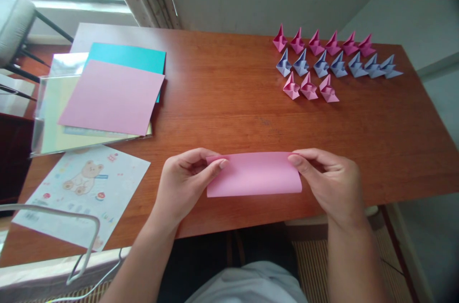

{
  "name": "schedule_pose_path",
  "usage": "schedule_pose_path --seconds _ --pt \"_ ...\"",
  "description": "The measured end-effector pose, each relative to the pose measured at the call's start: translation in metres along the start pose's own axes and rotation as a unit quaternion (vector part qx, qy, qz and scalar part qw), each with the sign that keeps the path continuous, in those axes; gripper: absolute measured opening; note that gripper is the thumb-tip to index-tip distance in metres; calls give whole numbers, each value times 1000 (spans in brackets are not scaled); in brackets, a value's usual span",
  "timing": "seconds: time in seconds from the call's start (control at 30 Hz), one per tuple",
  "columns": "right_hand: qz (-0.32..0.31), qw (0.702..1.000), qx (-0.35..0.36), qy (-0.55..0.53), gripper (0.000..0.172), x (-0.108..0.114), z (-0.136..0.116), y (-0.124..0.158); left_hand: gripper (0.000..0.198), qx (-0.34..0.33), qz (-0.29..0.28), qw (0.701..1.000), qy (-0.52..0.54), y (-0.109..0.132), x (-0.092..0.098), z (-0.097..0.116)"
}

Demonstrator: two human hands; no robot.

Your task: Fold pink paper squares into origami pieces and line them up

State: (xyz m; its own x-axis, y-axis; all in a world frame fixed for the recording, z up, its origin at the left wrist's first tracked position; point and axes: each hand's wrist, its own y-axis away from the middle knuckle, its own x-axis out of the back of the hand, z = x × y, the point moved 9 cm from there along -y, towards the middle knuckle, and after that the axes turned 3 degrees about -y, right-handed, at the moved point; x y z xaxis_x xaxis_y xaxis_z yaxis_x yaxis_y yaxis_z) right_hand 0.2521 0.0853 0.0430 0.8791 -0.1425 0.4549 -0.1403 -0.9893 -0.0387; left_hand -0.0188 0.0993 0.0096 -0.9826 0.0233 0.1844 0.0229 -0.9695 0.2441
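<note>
A sheet of pink paper (pixel 255 175) is bent over on itself just above the front part of the table. My left hand (pixel 190 178) pinches its far left corner between thumb and fingers. At the far right corner, my right hand (pixel 328 176) pinches the same sheet in a like way. The paper's near side curves in a soft bend towards me. Beyond it, at the back right, stand three rows of folded paper pieces: dark pink (pixel 316 44), pale blue (pixel 322 65) and lighter pink (pixel 309 88).
On the left lie a pink sheet (pixel 114 97), a teal sheet (pixel 132 57) and a clear sleeve (pixel 41 116) of pale yellow paper. A white sheet with a bear print (pixel 118 174) lies nearer me. A bent white metal bar (pixel 53 212) crosses the table's front left corner.
</note>
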Motion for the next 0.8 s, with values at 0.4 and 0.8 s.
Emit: schedule_pose_path --seconds 0.4,0.8 --pt "-6 1000 18 9 8 -1 -4 0 9 -3 5 1000 5 -1 0 2" --pt "-5 1000 28 -2 6 -1 -4 0 8 -24 0 999 -26 0 2 0"
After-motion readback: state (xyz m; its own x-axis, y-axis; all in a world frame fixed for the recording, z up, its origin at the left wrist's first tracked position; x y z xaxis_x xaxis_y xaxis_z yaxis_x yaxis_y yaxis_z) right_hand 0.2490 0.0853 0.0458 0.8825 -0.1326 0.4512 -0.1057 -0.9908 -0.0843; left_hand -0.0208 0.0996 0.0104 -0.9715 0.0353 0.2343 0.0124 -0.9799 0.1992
